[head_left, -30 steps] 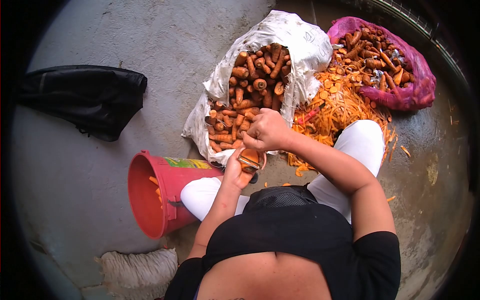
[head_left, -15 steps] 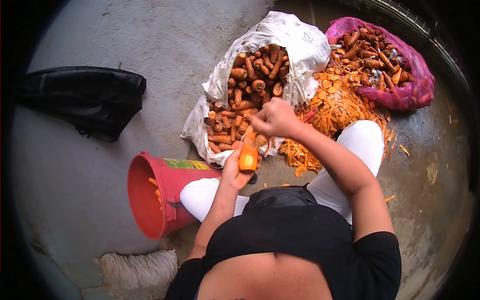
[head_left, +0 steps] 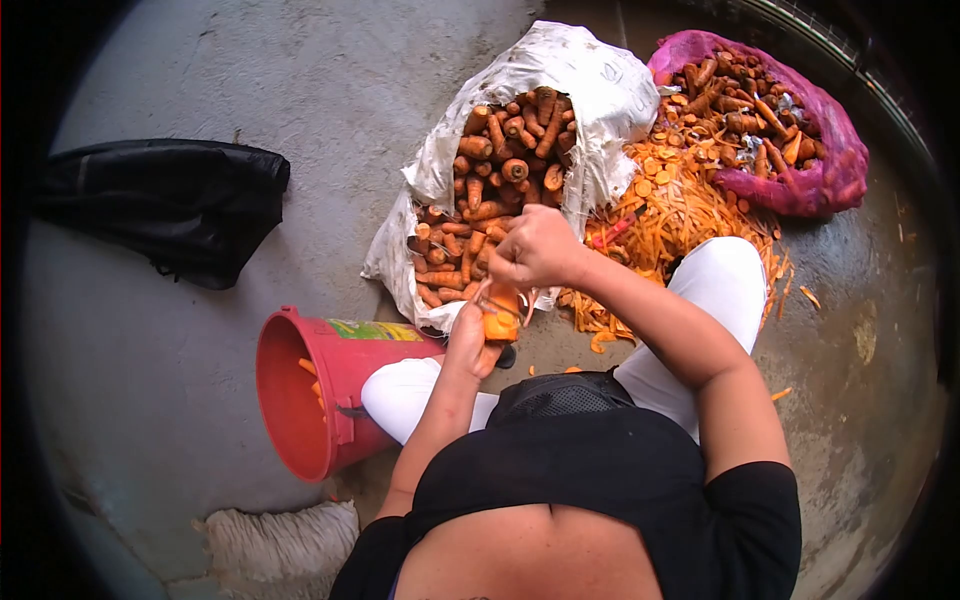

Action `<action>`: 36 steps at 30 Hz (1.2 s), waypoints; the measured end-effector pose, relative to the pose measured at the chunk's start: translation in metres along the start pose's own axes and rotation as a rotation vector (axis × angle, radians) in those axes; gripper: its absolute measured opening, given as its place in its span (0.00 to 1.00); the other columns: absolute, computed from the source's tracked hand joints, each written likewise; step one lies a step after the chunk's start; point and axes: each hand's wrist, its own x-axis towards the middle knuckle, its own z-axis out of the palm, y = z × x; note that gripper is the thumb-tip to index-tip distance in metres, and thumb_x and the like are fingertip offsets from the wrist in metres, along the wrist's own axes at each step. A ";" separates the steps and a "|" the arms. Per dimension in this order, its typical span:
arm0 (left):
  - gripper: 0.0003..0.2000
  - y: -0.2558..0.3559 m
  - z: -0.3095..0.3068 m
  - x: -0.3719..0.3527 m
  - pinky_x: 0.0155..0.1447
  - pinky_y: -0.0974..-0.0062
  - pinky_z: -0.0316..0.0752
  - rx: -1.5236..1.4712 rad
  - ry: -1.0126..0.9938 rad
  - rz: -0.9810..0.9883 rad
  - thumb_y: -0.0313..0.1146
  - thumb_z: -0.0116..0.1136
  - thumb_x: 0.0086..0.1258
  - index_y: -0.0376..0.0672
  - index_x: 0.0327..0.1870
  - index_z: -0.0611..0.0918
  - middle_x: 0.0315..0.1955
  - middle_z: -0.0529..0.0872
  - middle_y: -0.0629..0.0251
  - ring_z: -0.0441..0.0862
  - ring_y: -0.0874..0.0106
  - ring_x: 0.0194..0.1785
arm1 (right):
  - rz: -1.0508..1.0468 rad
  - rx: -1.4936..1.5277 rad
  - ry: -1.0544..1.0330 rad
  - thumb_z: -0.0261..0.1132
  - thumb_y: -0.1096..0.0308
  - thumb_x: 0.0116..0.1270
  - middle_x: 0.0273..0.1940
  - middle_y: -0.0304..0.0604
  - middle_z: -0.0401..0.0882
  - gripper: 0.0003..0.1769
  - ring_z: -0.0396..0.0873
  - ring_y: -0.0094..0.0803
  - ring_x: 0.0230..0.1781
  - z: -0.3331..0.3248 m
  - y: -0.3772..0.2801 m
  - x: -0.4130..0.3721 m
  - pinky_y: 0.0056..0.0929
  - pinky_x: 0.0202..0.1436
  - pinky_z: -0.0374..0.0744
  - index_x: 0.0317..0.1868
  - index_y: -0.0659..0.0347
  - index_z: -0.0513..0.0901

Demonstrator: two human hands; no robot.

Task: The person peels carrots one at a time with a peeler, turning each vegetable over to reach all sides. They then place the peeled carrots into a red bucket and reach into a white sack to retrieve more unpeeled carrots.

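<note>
My left hand (head_left: 468, 338) grips a carrot (head_left: 503, 325) whose bright orange surface looks peeled toward the near end. Thin strips of peel hang around it. Just beyond, my right hand (head_left: 540, 248) is closed over the carrot's far end; whatever its fingers hold is hidden. Both hands are in front of an open white sack (head_left: 590, 90) full of unpeeled carrots (head_left: 488, 210). To the right of my right hand lies a heap of orange peelings and slices (head_left: 665, 210).
A red bucket (head_left: 350, 385) lies tipped on its side at the left, with carrots inside. At the back right is a pink mesh sack (head_left: 840, 165) of carrots and scraps. Black cloth or plastic (head_left: 175, 205) and a whitish sack (head_left: 285, 540) lie on the floor.
My right hand has moved down and slightly right, closer to my left hand. The carrot has turned a little, and my left hand has shifted slightly toward me.
</note>
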 end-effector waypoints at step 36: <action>0.25 0.007 0.012 -0.025 0.32 0.78 0.75 -0.046 -0.103 -0.121 0.51 0.36 0.78 0.39 0.63 0.69 0.37 0.81 0.59 0.79 0.71 0.34 | 0.846 -0.412 -0.177 0.52 0.52 0.64 0.18 0.41 0.80 0.23 0.80 0.32 0.18 -0.027 0.098 -0.002 0.31 0.25 0.77 0.21 0.55 0.87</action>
